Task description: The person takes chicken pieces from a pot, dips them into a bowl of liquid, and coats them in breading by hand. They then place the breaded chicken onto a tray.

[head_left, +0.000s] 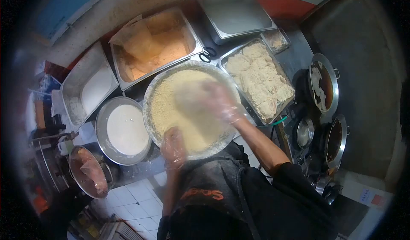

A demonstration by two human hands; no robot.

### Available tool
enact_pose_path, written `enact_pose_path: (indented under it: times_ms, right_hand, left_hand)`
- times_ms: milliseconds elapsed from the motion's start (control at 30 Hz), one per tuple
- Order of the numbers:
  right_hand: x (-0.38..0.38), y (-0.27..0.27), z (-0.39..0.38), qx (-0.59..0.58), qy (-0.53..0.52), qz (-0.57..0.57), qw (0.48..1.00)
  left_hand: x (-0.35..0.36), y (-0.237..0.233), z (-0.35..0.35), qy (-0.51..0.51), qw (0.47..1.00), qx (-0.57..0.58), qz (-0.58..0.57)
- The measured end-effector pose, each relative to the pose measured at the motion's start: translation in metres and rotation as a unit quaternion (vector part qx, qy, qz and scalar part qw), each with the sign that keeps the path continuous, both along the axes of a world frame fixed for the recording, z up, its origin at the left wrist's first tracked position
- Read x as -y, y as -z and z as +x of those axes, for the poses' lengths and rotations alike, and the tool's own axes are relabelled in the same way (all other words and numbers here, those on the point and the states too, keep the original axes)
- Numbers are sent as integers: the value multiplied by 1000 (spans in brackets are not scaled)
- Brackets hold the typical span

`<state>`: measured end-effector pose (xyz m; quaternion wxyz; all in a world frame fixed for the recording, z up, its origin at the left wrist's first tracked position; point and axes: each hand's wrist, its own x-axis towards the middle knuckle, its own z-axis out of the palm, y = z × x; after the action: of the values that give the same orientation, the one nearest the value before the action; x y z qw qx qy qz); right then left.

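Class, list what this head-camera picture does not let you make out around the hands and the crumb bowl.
Head view:
- right hand: motion blur; holding anything, unclear.
- left hand at the crumb bowl rim: glove and blur hide its grip.
- apron print: folded, unreadable.
- dark pot: contents too dark.

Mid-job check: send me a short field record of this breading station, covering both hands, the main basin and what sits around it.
Left hand: thin clear glove, at near rim of wide round metal basin of pale yellow crumbs; grip unclear
Right hand: gloved, motion-blurred over the crumbs; grip unclear
Left of basin: round metal bowl of white batter
Right of basin: rectangular metal tray of crumb-coated pieces
Behind basin: black-handled scissors
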<state>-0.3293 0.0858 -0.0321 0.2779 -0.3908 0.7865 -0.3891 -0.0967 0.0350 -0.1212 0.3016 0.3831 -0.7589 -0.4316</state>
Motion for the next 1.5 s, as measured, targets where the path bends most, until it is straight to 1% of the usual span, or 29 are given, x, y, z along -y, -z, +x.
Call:
enact_pose_path:
  times_ms: [33,100,167,233,300,367,400,433,467,500,533,567,600,633,700,733,867,933,967,1000,1067,1133,1200,1267,1300,1367,1400,1467,1500]
  right_hand:
    - [-5,1,-7,26,24,-59,998]
    - [-25,33,-35,110,51,-113,986]
    - [-47,-21,-51,196,78,-108,971]
    - [-88,0,-84,209,180,-177,945]
    - [-119,-29,-114,159,212,-106,958]
    - [-150,-49,-144,101,160,-33,981]
    - [-160,-58,-153,81,169,9,982]
    - [-171,-64,-160,63,177,51,981]
    - [-189,-47,-181,24,157,73,985]
    - [-204,-35,-197,25,159,74,984]
    - [-209,-33,-203,44,140,111,983]
    - [-214,-30,-209,64,121,146,980]
    - [-224,-31,-212,87,136,163,973]
    - [-235,-19,-220,88,135,163,973]
    - [-261,12,-241,201,100,97,970]
    - [-262,12,-247,203,102,161,960]
    - [-274,44,-268,197,101,233,947]
    - [-277,51,-273,35,98,338,935]
    - [-276,52,-275,-48,97,384,917]
    - [-273,54,-280,-46,95,383,918]
    - [-270,56,-288,-8,91,469,878]
    - [-275,64,-292,-20,108,457,883]
    - [-284,77,-291,-31,125,443,887]
    - [-294,85,-281,-105,150,288,940]
    - [-296,85,-276,-106,148,287,941]
    - [-290,80,-257,-329,96,248,906]
    - [-287,83,-250,-143,217,254,932]
    - [-271,75,-213,-293,121,199,927]
    - [-284,100,-217,-275,78,265,921]
  left_hand:
    - [0,2,2,0,1000,8,-1]
    - [2,5,3,-2,1000,5,-22]
    - [1,6,1,3,999,0,-38]
    - [0,4,-3,-13,998,-22,-58]
    - [-2,8,-1,-12,999,-5,-29]
    - [-2,9,1,-13,1000,15,-4]
    - [-1,7,-1,-13,1000,17,-19]
    - [-1,4,-2,-13,999,19,-34]
    - [-2,0,-3,-11,999,20,-33]
    - [-3,-6,-5,-21,999,24,2]
    - [-4,-8,-7,-32,998,28,37]
    - [-5,-6,-7,-32,998,30,38]
    - [-5,-4,-8,-37,999,35,18]
    - [-5,-3,-8,-42,998,40,-2]
    - [-6,-4,-10,-53,997,52,10]
    - [-7,-5,-11,-61,996,64,22]
    - [-8,-7,-14,-76,994,74,-16]
    - [-7,-7,-15,-85,991,98,-43]
    - [-8,-9,-17,-88,990,101,-44]
    - [-9,-13,-20,-98,990,98,-31]
    - [-10,-14,-21,-108,989,96,-18]
    - [-7,-11,-19,-99,987,106,-63]
    - [-7,-13,-19,-97,987,108,-65]
    - [-6,-14,-19,-96,987,108,-66]
    - [-7,-14,-20,-104,987,103,-61]
    - [-10,-16,-24,-116,987,100,-57]
    - [-12,-20,-27,-124,986,110,-10]
    - [-11,-15,-23,-149,980,118,54]
    - [-8,-2,-16,-107,984,124,-65]
